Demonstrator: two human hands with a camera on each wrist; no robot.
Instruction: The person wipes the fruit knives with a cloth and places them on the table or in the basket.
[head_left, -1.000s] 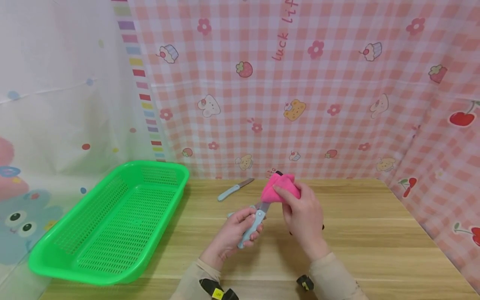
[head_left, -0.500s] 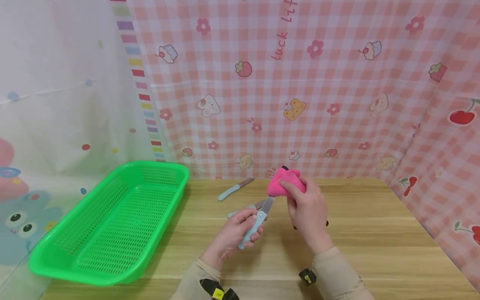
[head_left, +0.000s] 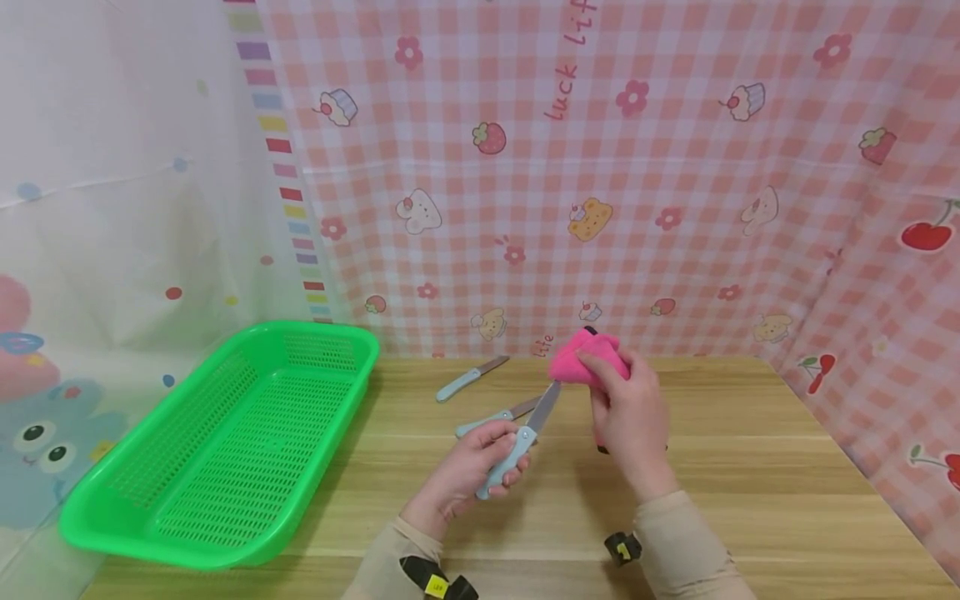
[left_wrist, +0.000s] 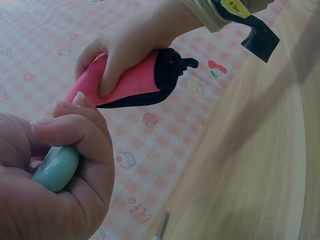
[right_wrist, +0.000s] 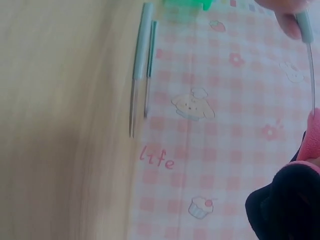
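Note:
My left hand (head_left: 468,471) grips a knife (head_left: 512,462) by its light blue handle, the blade slanting up and to the right. In the left wrist view, the rounded end of the knife's handle (left_wrist: 59,169) shows between curled fingers. Bunched in my right hand (head_left: 633,417) is a pink cloth (head_left: 588,358) with black edging, pinched between thumb and fingers. This cloth is at the blade's tip, and most of the blade is bare. Behind the left hand a second blue-handled knife (head_left: 486,422) lies on the table; a third knife (head_left: 459,385) lies farther back.
A green plastic basket (head_left: 330,467) with slotted sides stands on the left of the wooden table (head_left: 750,483). Pink checked fabric (head_left: 465,192) hangs behind the table and along its right side. Pale printed fabric (head_left: 135,233) covers the left side.
My right hand has moved up and to the right with the cloth, along the blade toward its tip. More of the blade shows now. The left hand has stayed almost still.

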